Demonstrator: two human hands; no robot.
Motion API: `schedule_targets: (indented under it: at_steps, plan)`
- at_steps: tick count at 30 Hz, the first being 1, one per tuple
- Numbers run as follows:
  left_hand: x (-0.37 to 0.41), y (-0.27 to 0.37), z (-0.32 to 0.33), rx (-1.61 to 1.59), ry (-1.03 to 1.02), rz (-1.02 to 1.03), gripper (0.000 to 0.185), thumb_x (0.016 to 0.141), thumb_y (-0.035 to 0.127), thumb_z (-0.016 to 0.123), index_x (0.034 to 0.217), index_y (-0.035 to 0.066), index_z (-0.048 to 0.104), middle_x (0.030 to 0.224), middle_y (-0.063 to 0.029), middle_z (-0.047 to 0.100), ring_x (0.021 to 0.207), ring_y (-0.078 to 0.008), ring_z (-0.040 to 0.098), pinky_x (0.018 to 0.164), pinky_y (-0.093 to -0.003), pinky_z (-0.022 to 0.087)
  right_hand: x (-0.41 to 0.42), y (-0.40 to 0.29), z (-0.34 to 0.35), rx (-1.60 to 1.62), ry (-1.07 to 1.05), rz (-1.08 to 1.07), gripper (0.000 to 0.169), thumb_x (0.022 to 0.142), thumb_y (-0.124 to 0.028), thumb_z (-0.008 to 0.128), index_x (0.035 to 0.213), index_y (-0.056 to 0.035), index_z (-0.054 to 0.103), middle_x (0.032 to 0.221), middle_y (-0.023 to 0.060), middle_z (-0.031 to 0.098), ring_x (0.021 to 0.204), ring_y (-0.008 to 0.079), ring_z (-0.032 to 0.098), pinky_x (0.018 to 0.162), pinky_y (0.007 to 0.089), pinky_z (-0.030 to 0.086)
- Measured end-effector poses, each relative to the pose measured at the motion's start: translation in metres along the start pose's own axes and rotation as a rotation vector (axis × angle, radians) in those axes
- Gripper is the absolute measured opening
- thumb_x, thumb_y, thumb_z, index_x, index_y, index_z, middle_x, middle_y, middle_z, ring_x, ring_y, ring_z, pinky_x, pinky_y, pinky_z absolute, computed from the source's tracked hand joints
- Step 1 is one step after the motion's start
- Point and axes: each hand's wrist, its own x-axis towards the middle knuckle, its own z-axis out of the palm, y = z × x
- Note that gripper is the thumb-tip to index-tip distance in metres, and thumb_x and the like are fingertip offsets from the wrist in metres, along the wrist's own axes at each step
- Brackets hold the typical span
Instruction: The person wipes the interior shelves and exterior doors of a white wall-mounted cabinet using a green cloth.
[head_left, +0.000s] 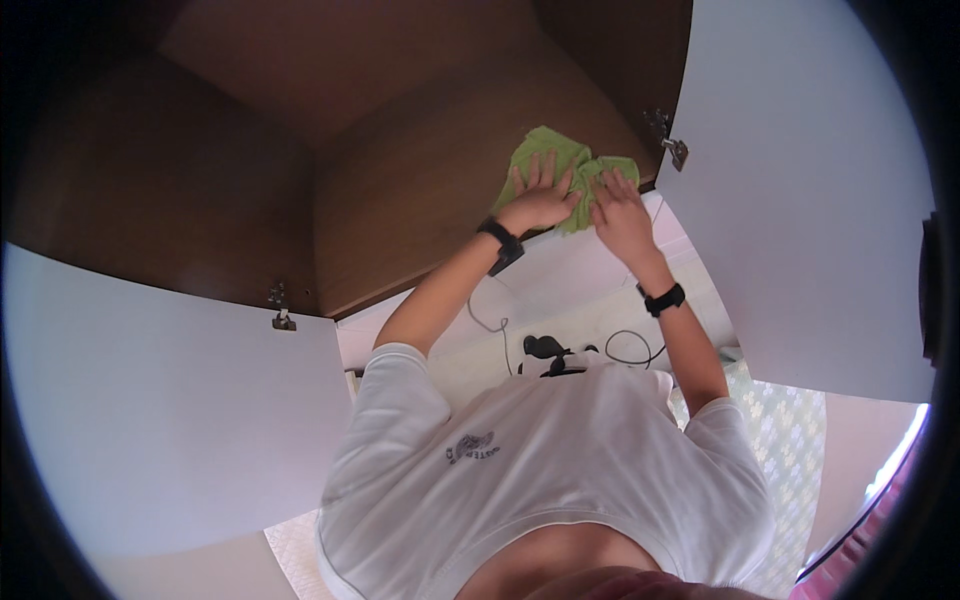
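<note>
A green cloth (551, 146) lies crumpled on the brown wooden floor panel (420, 180) of a cabinet, near its front edge and right side. My left hand (538, 196) rests on the left part of the cloth, palm down with the fingers spread. Close beside it, my right hand (621, 217) presses on the right part, its fingers nearly straight and slightly apart. A fold of cloth bunches up between the two hands. Both wrists wear black bands. Neither hand visibly grips the cloth.
White cabinet doors stand open at the left (180, 390) and right (795, 210), on metal hinges (283, 319). The cabinet's front edge runs beneath my forearms. Below are a pale surface with a thin cable (634, 360) and black objects (545, 346). A pink curtain (855, 551) hangs at lower right.
</note>
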Motion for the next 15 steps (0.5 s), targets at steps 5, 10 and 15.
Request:
schedule_targets:
  at_steps: [5, 10, 15]
  plan:
    - [0.04, 0.03, 0.007, 0.013, 0.045, 0.043, 0.068, 0.104, 0.05, 0.03, 0.16, 0.012, 0.032, 0.17, -0.0204, 0.002, 0.156, -0.0415, 0.0, 0.124, -0.0578, -0.001, 0.019, 0.031, 0.0, -0.055, -0.015, 0.059, 0.035, 0.088, -0.006, 0.058, 0.121, 0.0049, 0.063, 0.134, 0.0257, 0.06, 0.135, 0.0413, 0.05, 0.117, 0.0502, 0.037]
    - [0.059, 0.026, 0.025, 0.018, 0.117, 0.099, 0.067, 0.104, 0.044, 0.031, 0.158, 0.005, 0.032, 0.169, -0.0217, 0.003, 0.156, -0.0406, -0.001, 0.124, -0.0578, -0.003, 0.018, 0.028, 0.003, -0.067, 0.07, 0.086, 0.036, 0.085, -0.003, 0.058, 0.119, 0.0069, 0.063, 0.134, 0.0254, 0.06, 0.136, 0.0404, 0.05, 0.118, 0.0502, 0.036]
    - [0.057, 0.028, 0.045, 0.033, 0.159, 0.078, 0.072, 0.102, 0.048, 0.033, 0.159, 0.005, 0.029, 0.17, -0.0197, 0.003, 0.157, -0.0402, -0.003, 0.124, -0.0577, -0.002, 0.003, 0.024, 0.004, -0.073, 0.098, 0.078, 0.037, 0.084, 0.0, 0.058, 0.12, 0.0078, 0.063, 0.134, 0.0252, 0.06, 0.135, 0.0406, 0.05, 0.117, 0.0501, 0.037]
